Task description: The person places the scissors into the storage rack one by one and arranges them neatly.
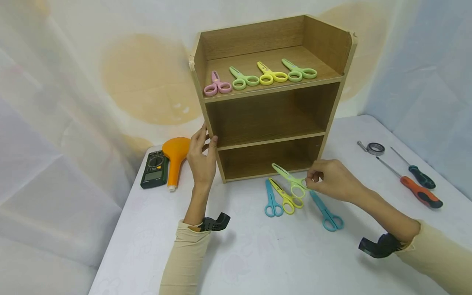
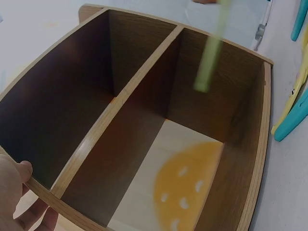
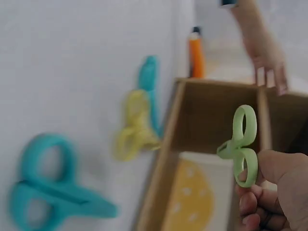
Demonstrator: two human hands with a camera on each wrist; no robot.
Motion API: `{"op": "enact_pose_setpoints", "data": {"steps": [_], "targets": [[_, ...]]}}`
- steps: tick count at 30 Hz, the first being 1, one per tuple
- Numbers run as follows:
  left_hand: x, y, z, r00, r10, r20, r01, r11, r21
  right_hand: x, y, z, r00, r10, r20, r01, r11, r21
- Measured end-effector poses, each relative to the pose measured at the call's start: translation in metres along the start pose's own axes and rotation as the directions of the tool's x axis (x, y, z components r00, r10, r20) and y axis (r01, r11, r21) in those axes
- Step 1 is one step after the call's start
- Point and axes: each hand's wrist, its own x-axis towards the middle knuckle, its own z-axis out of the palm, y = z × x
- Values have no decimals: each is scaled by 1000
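A small wooden shelf unit (image 1: pixel 271 144) stands on the white table. My left hand (image 1: pixel 203 157) grips its left side panel, thumb at the front edge and fingers behind, as the left wrist view shows. My right hand (image 1: pixel 333 180) pinches a pair of light green scissors (image 3: pixel 238 149) by one handle loop, blades pointing toward the bottom compartment. Below them on the table lie blue scissors (image 1: pixel 271 200), yellow scissors (image 1: pixel 285 196) and a second blue pair (image 1: pixel 326 212). Along the unit's top shelf sit pink scissors (image 1: pixel 217 85), yellow scissors (image 1: pixel 270 75) and two green pairs.
Left of the unit lie a multimeter (image 1: pixel 155 170) and an orange object (image 1: pixel 177 153) with a broad head and narrow handle. On the right are an orange-handled screwdriver (image 1: pixel 420 191), a green-handled screwdriver (image 1: pixel 421 177), a dark ring (image 1: pixel 375 148) and a bolt (image 1: pixel 361 145).
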Motion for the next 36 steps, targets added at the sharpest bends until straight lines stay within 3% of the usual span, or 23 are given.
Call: {"op": "enact_pose_setpoints", "data": {"steps": [6, 17, 27, 36], "targets": [[0, -1, 0, 1000, -11, 2, 11, 1000, -1, 16, -28, -24, 984, -85, -155, 91, 995, 33], [-1, -1, 0, 1000, -14, 5, 14, 1000, 4, 81, -82, -33, 978, -69, -196, 82, 995, 60], [-1, 0, 0, 1000, 12, -12, -12, 1000, 11, 144, -104, -7, 988, 88, -129, -74, 991, 109], [-1, -1, 0, 1000, 20, -9, -19, 1000, 16, 172, -104, 27, 969, 234, -74, -222, 965, 138]]}}
